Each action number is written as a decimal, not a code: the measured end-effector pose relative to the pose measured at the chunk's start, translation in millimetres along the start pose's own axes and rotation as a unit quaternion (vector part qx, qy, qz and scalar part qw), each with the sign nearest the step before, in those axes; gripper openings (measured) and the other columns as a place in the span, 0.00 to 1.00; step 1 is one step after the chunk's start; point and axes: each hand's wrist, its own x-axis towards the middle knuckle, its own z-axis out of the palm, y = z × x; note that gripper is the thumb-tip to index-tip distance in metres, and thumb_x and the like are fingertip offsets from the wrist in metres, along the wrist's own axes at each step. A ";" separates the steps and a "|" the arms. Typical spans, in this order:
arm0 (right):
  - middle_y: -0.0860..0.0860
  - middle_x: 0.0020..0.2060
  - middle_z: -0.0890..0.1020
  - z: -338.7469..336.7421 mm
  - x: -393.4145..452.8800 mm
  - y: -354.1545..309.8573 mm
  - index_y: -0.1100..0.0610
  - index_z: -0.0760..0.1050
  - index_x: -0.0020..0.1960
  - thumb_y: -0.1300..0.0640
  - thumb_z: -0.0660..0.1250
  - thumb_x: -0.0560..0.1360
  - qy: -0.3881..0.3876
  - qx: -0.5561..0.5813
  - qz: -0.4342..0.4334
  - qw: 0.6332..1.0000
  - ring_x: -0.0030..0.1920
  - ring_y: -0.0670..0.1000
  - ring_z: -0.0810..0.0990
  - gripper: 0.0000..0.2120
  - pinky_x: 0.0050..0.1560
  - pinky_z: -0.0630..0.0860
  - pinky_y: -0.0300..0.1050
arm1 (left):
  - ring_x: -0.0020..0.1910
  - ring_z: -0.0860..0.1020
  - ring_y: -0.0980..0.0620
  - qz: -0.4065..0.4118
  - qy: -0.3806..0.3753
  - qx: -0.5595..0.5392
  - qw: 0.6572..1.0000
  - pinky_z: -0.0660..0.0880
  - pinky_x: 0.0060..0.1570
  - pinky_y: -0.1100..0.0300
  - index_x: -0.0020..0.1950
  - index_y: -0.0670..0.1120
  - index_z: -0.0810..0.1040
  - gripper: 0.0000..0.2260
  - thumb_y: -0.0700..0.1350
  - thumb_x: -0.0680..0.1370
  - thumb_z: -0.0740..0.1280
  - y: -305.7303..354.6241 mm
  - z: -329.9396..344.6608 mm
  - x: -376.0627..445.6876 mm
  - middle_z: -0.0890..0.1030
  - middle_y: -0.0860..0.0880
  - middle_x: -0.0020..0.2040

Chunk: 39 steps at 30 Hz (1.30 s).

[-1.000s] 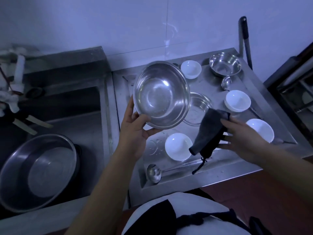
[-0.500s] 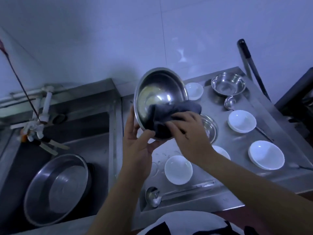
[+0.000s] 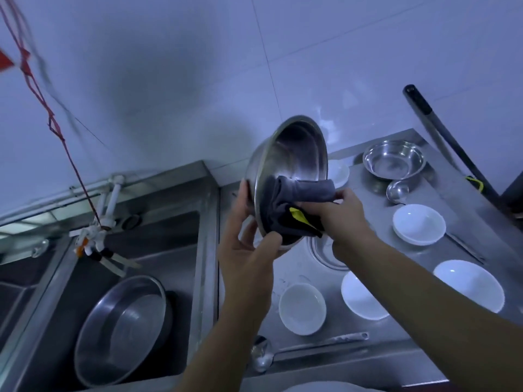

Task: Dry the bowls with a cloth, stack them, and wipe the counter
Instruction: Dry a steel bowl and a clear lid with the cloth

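Note:
My left hand (image 3: 249, 244) grips the lower rim of a large steel bowl (image 3: 294, 154), held tilted on edge above the steel counter (image 3: 452, 190). My right hand (image 3: 339, 210) presses a dark grey cloth (image 3: 300, 193) with a yellow tag into the bowl's lower inside. On the counter lie several white bowls: one near the front (image 3: 302, 308), one partly under my right forearm (image 3: 359, 298), two on the right (image 3: 418, 224) (image 3: 469, 284), one behind the held bowl (image 3: 338, 172). A steel bowl (image 3: 394, 159) sits at the back.
A steel ladle (image 3: 263, 357) lies along the counter's front edge, a small steel cup (image 3: 397, 190) near the back. Another steel bowl (image 3: 325, 253) sits under my right wrist. The sink (image 3: 175, 222) on the left holds a big steel basin (image 3: 121, 326). A black handle (image 3: 441, 137) leans on the wall.
My right hand brought the cloth from above the counter into the steel bowl and rubs inside it. The bowl has turned more on edge, and my view has tilted upward.

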 end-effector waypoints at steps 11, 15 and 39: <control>0.49 0.39 0.76 1.7 30.8 -112.2 0.57 0.65 0.53 0.59 0.76 0.67 -0.086 -0.393 -0.422 0.813 0.39 0.53 0.74 0.23 0.36 0.70 0.46 | 0.53 0.84 0.47 0.008 0.048 -0.014 0.999 0.83 0.42 0.44 0.70 0.56 0.78 0.36 0.27 0.68 0.62 10.3 14.8 1.2 0.84 0.44 0.55; 0.49 0.38 0.71 36.6 26.8 -155.8 0.56 0.67 0.49 0.63 0.71 0.65 -0.179 -0.527 -0.626 0.546 0.40 0.61 0.73 0.17 0.36 0.66 0.52 | 0.47 0.82 0.45 -0.025 0.008 0.059 0.998 0.81 0.45 0.33 0.71 0.53 0.77 0.37 0.32 0.63 0.65 37.2 7.0 18.8 0.85 0.44 0.51; 0.56 0.41 0.82 53.1 24.6 -210.7 0.60 0.76 0.45 0.68 0.75 0.69 -0.099 -0.089 -0.186 0.973 0.39 0.55 0.82 0.10 0.37 0.78 0.45 | 0.58 0.84 0.47 0.155 0.016 -0.097 0.983 0.83 0.47 0.45 0.71 0.57 0.75 0.30 0.27 0.78 0.65 105.4 67.5 97.0 0.82 0.49 0.63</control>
